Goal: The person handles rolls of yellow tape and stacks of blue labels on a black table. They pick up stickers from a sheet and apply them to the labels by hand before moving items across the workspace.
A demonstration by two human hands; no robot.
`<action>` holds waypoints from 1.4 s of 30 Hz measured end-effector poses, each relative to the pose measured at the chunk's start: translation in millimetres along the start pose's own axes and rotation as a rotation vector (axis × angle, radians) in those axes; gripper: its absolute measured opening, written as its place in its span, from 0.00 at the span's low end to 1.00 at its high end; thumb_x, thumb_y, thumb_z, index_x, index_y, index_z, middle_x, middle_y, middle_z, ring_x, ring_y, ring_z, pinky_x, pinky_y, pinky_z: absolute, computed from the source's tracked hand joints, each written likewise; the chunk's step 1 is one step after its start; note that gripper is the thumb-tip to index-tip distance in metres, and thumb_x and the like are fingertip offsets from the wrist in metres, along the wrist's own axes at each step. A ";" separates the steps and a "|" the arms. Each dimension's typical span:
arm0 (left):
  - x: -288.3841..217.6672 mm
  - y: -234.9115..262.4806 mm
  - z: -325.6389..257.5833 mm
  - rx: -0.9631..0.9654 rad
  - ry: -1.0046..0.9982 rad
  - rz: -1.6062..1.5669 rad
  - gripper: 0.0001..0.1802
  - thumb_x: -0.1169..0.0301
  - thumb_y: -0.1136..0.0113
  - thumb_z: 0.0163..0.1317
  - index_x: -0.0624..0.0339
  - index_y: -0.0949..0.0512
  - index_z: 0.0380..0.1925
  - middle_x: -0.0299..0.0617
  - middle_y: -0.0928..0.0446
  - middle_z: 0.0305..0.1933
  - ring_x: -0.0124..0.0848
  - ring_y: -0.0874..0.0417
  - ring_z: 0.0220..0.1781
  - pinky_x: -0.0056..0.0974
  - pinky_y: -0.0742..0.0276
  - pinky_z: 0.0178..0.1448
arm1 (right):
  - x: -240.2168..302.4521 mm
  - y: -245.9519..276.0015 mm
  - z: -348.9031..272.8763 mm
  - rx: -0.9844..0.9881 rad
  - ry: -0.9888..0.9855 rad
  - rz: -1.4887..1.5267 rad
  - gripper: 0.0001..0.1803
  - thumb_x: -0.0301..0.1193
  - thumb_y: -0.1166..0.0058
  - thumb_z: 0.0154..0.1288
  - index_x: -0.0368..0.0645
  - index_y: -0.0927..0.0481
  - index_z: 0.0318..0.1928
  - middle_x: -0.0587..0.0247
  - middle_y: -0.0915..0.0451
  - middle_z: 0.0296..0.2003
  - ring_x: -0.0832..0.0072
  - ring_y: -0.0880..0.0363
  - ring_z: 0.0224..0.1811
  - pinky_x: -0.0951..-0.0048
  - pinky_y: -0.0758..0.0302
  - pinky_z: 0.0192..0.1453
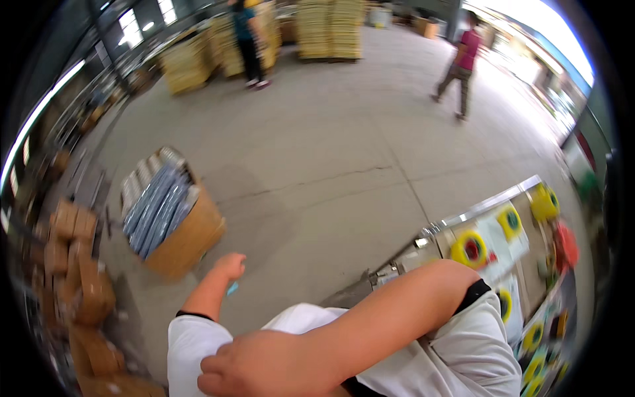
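Observation:
My left hand (231, 266) reaches forward over the floor, its fingers curled and blurred. Just below it shows a small teal thing (232, 288); whether the hand holds it or it lies beyond, I cannot tell. Close by on the left stands an open cardboard box (188, 238) filled with blue-grey plastic-wrapped bundles (159, 208) and pale rolls. My right arm crosses my body, and my right hand (261, 362) rests at the white sleeve (192, 344) of my left arm, fingers bent against the cloth.
On the right, a workbench (433, 248) with a metal edge carries several yellow tape rolls (469, 249) and a red object (565, 246). Brown cartons (92, 291) pile up at left. Two people (248, 40) are farther off, near stacked yellowish sheets (329, 30) and a bright doorway.

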State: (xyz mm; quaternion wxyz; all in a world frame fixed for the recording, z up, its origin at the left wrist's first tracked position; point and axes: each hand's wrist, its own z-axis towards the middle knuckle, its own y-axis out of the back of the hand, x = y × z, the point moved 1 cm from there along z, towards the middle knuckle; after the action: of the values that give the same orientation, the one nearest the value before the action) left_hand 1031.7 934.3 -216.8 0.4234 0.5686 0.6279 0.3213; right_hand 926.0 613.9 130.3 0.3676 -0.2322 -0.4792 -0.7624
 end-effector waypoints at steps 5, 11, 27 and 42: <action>39.5 -6.5 5.5 0.186 0.206 0.013 0.22 0.66 0.43 0.57 0.53 0.20 0.54 0.49 0.20 0.56 0.49 0.20 0.57 0.50 0.23 0.59 | -52.5 70.5 22.3 -0.066 0.106 0.280 0.07 0.31 0.45 0.50 0.42 0.25 0.29 0.52 0.20 0.29 0.50 0.19 0.32 0.51 0.24 0.33; 103.7 -41.1 70.8 0.484 0.255 0.066 0.19 0.67 0.43 0.57 0.53 0.17 0.49 0.50 0.18 0.52 0.49 0.18 0.55 0.52 0.22 0.55 | -121.0 113.5 88.3 -0.370 0.345 -0.209 0.08 0.38 0.44 0.45 0.50 0.28 0.23 0.67 0.27 0.22 0.65 0.24 0.25 0.58 0.28 0.29; 133.8 69.0 380.7 0.031 0.101 -0.328 0.22 0.62 0.39 0.61 0.59 0.21 0.54 0.55 0.22 0.57 0.53 0.22 0.58 0.50 0.26 0.62 | -441.8 379.0 26.8 0.230 -0.084 0.239 0.36 0.49 0.38 0.60 0.37 0.27 0.62 0.49 0.25 0.58 0.54 0.28 0.61 0.57 0.32 0.65; -70.4 192.7 798.8 0.303 0.362 -0.197 0.20 0.65 0.44 0.61 0.62 0.19 0.51 0.56 0.20 0.55 0.53 0.21 0.59 0.51 0.26 0.62 | -730.9 603.8 -543.7 -0.780 -1.532 0.265 0.41 0.51 0.42 0.65 0.38 0.35 0.69 0.50 0.27 0.64 0.61 0.28 0.66 0.62 0.33 0.70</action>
State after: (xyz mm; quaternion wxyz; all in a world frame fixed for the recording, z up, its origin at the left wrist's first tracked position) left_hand 1833.0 830.9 -382.0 0.2436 0.4950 0.7866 0.2774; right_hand 1852.5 207.7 -283.3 -0.0761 -0.8447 -0.2683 -0.4569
